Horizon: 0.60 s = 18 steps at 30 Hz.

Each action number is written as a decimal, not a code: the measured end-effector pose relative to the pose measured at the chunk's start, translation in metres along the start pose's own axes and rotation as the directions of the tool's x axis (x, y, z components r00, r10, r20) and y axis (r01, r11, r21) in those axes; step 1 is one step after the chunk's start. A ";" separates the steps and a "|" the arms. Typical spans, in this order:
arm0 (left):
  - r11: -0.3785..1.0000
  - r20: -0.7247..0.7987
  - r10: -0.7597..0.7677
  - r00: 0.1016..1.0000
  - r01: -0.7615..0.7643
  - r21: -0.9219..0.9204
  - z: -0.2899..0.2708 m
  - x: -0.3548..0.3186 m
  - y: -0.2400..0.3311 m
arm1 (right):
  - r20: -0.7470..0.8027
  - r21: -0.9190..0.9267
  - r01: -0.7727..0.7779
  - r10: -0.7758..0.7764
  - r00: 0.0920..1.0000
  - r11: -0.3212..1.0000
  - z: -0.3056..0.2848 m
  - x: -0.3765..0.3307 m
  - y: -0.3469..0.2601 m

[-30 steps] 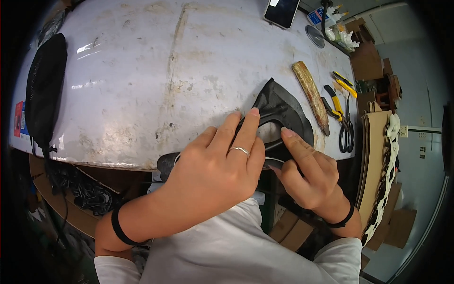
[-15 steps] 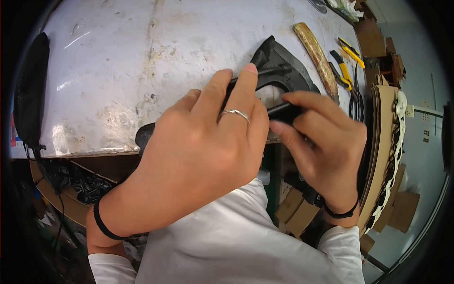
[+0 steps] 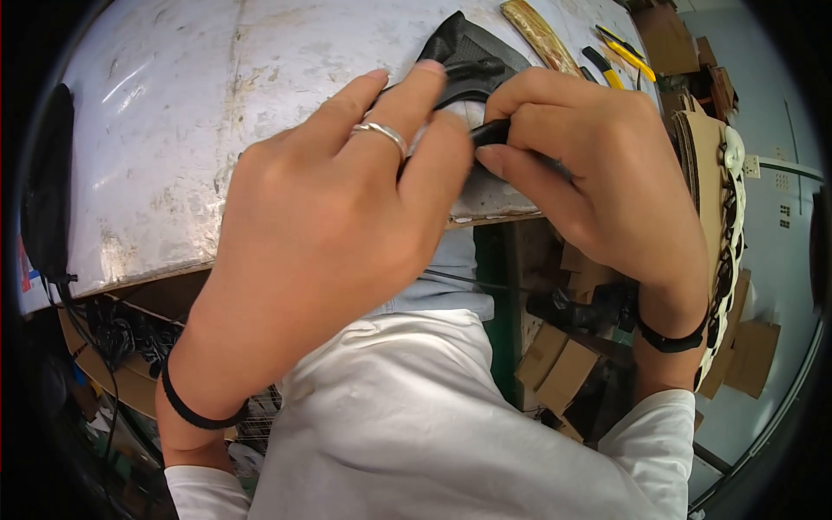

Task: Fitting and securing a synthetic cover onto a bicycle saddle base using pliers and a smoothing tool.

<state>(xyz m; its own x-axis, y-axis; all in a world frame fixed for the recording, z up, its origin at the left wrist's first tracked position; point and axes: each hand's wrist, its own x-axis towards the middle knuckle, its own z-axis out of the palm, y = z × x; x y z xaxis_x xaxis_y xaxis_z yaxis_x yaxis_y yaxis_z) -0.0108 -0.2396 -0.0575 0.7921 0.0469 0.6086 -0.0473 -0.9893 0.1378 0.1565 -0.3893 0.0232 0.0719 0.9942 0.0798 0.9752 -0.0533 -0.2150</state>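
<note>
A black leather-like piece (image 3: 490, 54) with a textured panel and a curved opening lies at the far middle of the table. Over its near left part arches my left hand (image 3: 325, 204), fingertips bent down onto the black material; its thumb is hidden underneath. My right hand (image 3: 607, 156) pinches a dark rolled edge of the same piece between thumb and forefinger, right of the opening. The two hands nearly meet there. How far the piece runs beneath my left hand cannot be seen.
On the pale, stained table (image 3: 165, 165), a brown-yellow wrapped bar (image 3: 542, 33) lies beyond the piece. A yellow-and-black utility knife (image 3: 628, 56) and a yellow-handled tool (image 3: 600, 65) are to its right. A long black pouch (image 3: 50, 182) hangs left. Cardboard boxes (image 3: 568, 373) stand below.
The head view has shifted, so table, tools and black piece sit higher in the picture. Both hands stay on the piece; my right hand's fingers are curled more tightly at its edge.
</note>
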 end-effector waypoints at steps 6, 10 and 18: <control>0.980 -0.013 0.077 0.997 -0.079 -0.183 -0.009 0.001 -0.007 | -0.032 0.015 -0.038 0.039 0.999 0.999 0.007 -0.008 -0.005; 0.976 -0.039 0.169 0.985 -0.172 -0.133 0.000 -0.007 -0.014 | -0.083 0.044 -0.070 0.073 0.994 0.997 0.014 -0.017 -0.006; 0.976 0.216 -0.018 0.976 0.064 -0.207 -0.016 -0.014 0.020 | -0.018 0.207 -0.159 0.166 0.986 0.965 0.010 -0.025 -0.004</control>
<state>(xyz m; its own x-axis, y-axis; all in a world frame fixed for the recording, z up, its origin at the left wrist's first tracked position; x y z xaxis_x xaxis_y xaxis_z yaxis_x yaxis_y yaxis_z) -0.0327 -0.2576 -0.0507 0.9056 0.0341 0.4228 -0.1213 -0.9343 0.3353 0.1485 -0.4131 0.0121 0.2369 0.9697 0.0602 0.8865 -0.1903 -0.4218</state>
